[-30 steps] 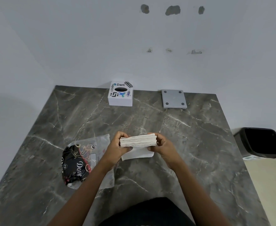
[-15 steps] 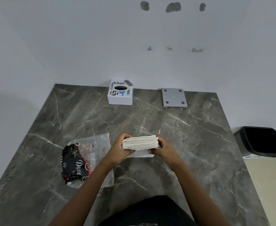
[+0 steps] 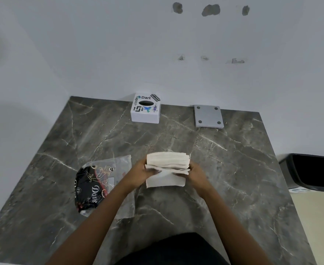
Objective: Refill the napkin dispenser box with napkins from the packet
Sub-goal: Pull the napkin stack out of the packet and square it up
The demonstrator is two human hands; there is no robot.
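Napkins already out of the packet (image 3: 98,186), which lies slack and mostly emptied at lower left of centre on the dark marble counter (image 3: 233,169). Not yet loaded: napkin dispenser box (image 3: 145,109) at upper centre, against the wall, well apart from the stack, its oval slot dark and nothing poking out. Grey square plate (image 3: 208,116) with four round dots lying flat just right of the box, apart from it; probably the box's base, though not certain. By the look of it, roughly the middle of the job: stack freed and in hand, then carrying it to the box, inserting, and closing up left to do.

Stack of napkins (image 3: 168,161) held above the counter at frame centre, pinched from both ends. Left hand (image 3: 140,173) curled closed on the stack's left end; right hand (image 3: 194,174) curled closed on its right end. One loose sheet (image 3: 166,181) drooping from the underside toward the lower frame, bottom layers splayed and uneven. Seemingly squaring or sorting the pile. Black bin (image 3: 310,172) on the floor at right edge, clear of the work.
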